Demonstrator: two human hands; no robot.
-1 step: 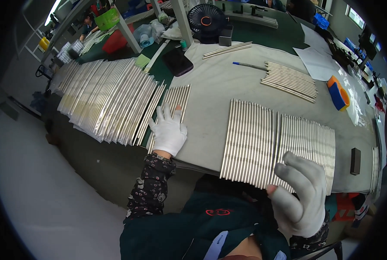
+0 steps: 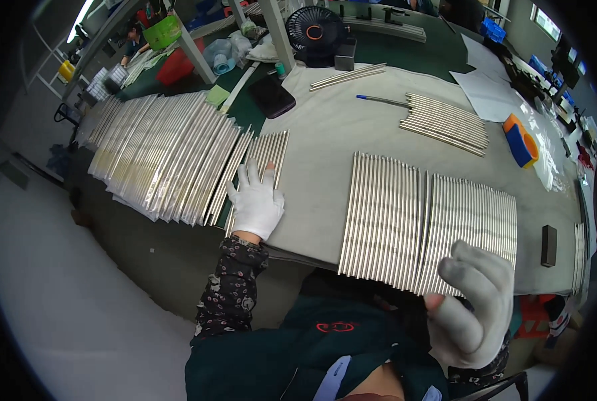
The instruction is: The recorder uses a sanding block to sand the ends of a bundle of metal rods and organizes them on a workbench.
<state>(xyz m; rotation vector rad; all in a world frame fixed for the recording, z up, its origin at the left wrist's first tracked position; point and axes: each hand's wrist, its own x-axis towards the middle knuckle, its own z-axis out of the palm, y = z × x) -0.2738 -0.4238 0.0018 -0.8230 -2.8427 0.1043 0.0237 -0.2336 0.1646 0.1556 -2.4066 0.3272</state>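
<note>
My left hand (image 2: 256, 204), in a white glove with a bare fingertip, lies flat with fingers spread on a narrow row of thin silvery metal rods (image 2: 275, 144) at the table's left. Close beside it lie many more rods in clear plastic sleeves (image 2: 165, 154). My right hand (image 2: 475, 307), gloved with darkened fingertips, is raised near the front edge. Its fingers are bent and apart from the thumb, and nothing shows between them. Behind it, two side-by-side blocks of bare rods, a left block (image 2: 382, 214) and a right block (image 2: 475, 207), lie on the grey cloth, partly hidden by that hand.
Farther back are a smaller rod group (image 2: 445, 123), a blue-capped pen (image 2: 382, 101), loose rods (image 2: 348, 77), a phone (image 2: 272, 97) and a black fan (image 2: 316, 35). At right sit an orange-and-blue tape dispenser (image 2: 521, 142) and a dark block (image 2: 548, 246).
My right hand has shifted slightly right and down, its fingers a little more bent. The left hand stays on the rods; the whole view has shifted slightly.
</note>
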